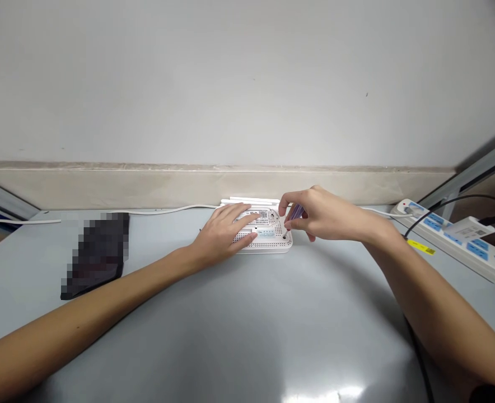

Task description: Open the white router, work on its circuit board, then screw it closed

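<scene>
Pinching a seemingly purple item [297, 212], the right grip [314, 210] is at the router's [266, 234] edge.

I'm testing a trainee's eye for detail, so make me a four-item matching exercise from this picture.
1. Left hand
2. Right hand
3. Power strip
4. Dark pixelated item

A. White with blue sockets
B. On the table, left of the white device
C. Laid over the white device
D. Fingers bent by the white device's right end

Pairs: 1-C, 2-D, 3-A, 4-B
</scene>
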{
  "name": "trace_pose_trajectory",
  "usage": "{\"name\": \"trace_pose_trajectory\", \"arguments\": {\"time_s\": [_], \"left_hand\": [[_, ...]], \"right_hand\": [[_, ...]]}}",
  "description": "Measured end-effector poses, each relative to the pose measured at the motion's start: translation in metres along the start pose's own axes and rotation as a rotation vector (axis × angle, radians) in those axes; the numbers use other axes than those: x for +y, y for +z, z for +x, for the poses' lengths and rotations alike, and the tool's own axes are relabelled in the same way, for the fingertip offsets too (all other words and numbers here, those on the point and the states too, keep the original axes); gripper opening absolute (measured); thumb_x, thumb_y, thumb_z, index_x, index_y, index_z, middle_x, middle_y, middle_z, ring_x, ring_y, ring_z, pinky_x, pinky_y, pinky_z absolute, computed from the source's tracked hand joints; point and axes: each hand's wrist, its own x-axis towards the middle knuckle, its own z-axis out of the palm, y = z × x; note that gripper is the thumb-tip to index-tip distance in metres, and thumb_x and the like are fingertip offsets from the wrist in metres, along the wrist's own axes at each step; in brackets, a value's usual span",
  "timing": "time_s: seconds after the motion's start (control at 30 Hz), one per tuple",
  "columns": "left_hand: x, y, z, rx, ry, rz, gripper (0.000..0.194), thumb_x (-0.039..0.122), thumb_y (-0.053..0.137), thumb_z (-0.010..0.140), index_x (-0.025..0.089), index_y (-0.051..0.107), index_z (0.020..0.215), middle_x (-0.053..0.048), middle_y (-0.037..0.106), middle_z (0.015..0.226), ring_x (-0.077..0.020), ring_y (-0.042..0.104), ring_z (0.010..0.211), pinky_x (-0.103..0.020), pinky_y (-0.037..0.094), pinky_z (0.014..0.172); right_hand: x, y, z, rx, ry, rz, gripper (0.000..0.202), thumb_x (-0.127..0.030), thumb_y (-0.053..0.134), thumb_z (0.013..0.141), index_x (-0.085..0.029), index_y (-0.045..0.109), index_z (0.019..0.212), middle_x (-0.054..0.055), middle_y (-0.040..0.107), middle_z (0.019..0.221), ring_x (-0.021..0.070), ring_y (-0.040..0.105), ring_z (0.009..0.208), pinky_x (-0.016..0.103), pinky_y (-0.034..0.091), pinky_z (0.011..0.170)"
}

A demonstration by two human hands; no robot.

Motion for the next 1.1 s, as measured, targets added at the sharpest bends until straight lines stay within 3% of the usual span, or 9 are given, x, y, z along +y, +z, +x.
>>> {"name": "trace_pose_trajectory", "arguments": {"time_s": [0.33, 0.47, 0.63, 1.1], "left_hand": [[-0.0013, -0.0002, -0.001, 0.004, -0.002, -0.002, 0.046, 0.048, 0.039, 0.098, 0.026, 0.052, 0.136, -0.009, 0.046, 0.146, -0.0273, 0.039, 0.137, -0.049, 0.032, 0.112], [-0.0007, -0.0005, -0.0006, 0.004, -0.011, -0.012, 0.045, 0.048, 0.039, 0.098, 0.026, 0.053, 0.135, -0.008, 0.047, 0.146, -0.0279, 0.04, 0.136, -0.05, 0.033, 0.111], [0.0, -0.0017, -0.0002, -0.006, -0.013, -0.014, 0.046, 0.047, 0.039, 0.098, 0.025, 0.053, 0.136, -0.009, 0.046, 0.146, -0.0279, 0.04, 0.137, -0.049, 0.033, 0.112], [-0.0002, -0.0015, 0.0014, -0.019, -0.02, -0.017, 0.046, 0.049, 0.038, 0.098, 0.027, 0.053, 0.135, -0.007, 0.047, 0.146, -0.0263, 0.04, 0.136, -0.048, 0.031, 0.113]], "right_hand": [[-0.0005, -0.001, 0.0003, 0.065, 0.027, -0.071, 0.016, -0.033, 0.059, 0.088, -0.019, 0.062, 0.095, -0.001, 0.065, 0.07, 0.0095, 0.055, 0.047, 0.024, 0.035, 0.053], [0.0016, -0.0016, 0.0009, 0.018, 0.043, -0.012, 0.018, -0.035, 0.059, 0.088, -0.018, 0.062, 0.091, -0.001, 0.067, 0.072, 0.0092, 0.057, 0.045, 0.024, 0.037, 0.053], [0.0033, -0.0015, 0.0003, 0.027, 0.029, -0.02, 0.016, -0.034, 0.059, 0.087, -0.018, 0.062, 0.088, -0.002, 0.066, 0.065, 0.0108, 0.059, 0.049, 0.024, 0.038, 0.053], [0.0024, -0.0055, 0.0, 0.094, -0.039, -0.199, 0.007, -0.02, 0.061, 0.077, -0.019, 0.064, 0.083, 0.001, 0.069, 0.078, 0.0147, 0.056, 0.068, 0.025, 0.033, 0.058]]}}
